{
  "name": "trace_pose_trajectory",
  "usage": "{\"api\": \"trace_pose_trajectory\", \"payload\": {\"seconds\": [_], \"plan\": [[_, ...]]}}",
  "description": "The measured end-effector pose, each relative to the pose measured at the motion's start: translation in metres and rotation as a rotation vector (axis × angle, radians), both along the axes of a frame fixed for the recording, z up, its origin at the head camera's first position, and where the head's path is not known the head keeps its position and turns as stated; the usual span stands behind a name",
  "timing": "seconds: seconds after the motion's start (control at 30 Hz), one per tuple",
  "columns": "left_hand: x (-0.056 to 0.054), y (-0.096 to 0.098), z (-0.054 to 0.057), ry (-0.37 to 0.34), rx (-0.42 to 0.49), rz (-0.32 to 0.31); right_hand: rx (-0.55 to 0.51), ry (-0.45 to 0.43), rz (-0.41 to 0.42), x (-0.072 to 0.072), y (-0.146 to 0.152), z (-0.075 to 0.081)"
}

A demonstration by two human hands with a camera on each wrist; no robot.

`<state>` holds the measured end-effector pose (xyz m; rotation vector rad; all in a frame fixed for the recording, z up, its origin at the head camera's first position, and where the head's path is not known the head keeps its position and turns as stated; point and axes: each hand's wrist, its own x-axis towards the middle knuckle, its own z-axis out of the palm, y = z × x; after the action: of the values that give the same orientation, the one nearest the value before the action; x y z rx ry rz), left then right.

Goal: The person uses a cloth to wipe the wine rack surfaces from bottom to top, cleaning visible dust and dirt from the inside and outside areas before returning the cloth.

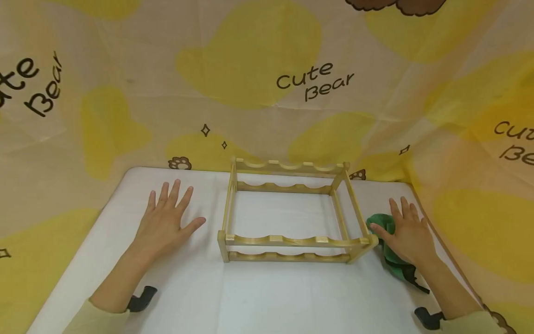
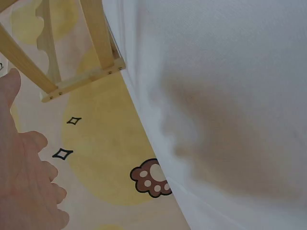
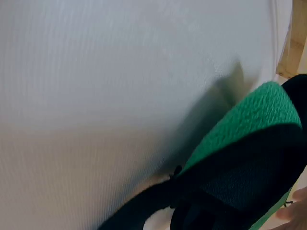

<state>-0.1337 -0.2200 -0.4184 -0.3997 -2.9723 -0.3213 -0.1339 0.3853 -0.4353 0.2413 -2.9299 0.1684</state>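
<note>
1. Okay, left grip [image 1: 164, 227]: bare hand, palm down, fingers and thumb spread apart, clamped on nothing. It's just left of the wooden rack [image 1: 298, 242], not touching it. Its blurry shadow [image 2: 230, 143] in the left wrist view suggests we're lifted off the white surface [image 1: 271, 297].
2. Right grip [image 1: 410, 236]: fingers extended, thumb apart, over the green cloth item [image 1: 392, 255]. Thumb overlaps the cloth in the head view; we can't tell touch from hover. We see no fingers curled round it.
3. Rack position: upright near the back edge, roughly mid-surface, between both hands. Our read: central placement keeps it reachable from either side.
4. Rack build: paired scalloped rails front and back, upper and lower. Dips look made to cradle round items, so we'd call it a bottle-type holder. Through the frame we see only white surface.
5. Green item: right of the rack, near its front right corner, under the right hand. Black trim, dark strap-like tail [image 1: 417, 284] toward us. Right wrist view shows a dark recess; we can't tell whether it holds anything, nor exactly what the item is.
6. Behind: yellow-patterned cloth backdrop [image 1: 258, 51], likely hung to screen the background.
</note>
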Motion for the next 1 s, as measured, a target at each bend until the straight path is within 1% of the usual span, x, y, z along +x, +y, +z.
{"api": "trace_pose_trajectory", "payload": {"seconds": [0.13, 0.2, 0.4, 0.5, 0.7, 1.0], "plan": [[0.002, 0.002, 0.003, 0.014, -0.006, -0.011, -0.008, -0.026, -0.041, -0.002, 0.001, 0.0], [0.003, 0.004, 0.005, 0.026, 0.0, -0.023, -0.018, -0.053, -0.06, -0.003, 0.002, 0.0], [0.011, 0.013, 0.01, 0.072, 0.047, -0.072, -0.033, -0.212, -0.156, -0.004, 0.002, -0.004], [0.015, 0.018, 0.011, 0.1, 0.087, -0.101, -0.026, -0.265, -0.187, -0.004, 0.0, -0.006], [0.02, 0.029, 0.01, 0.174, 0.152, -0.172, -0.03, -0.301, -0.215, -0.004, -0.004, -0.011], [0.026, 0.043, 0.006, 0.286, 0.23, -0.288, -0.04, -0.329, -0.205, -0.006, -0.003, -0.016]]}}
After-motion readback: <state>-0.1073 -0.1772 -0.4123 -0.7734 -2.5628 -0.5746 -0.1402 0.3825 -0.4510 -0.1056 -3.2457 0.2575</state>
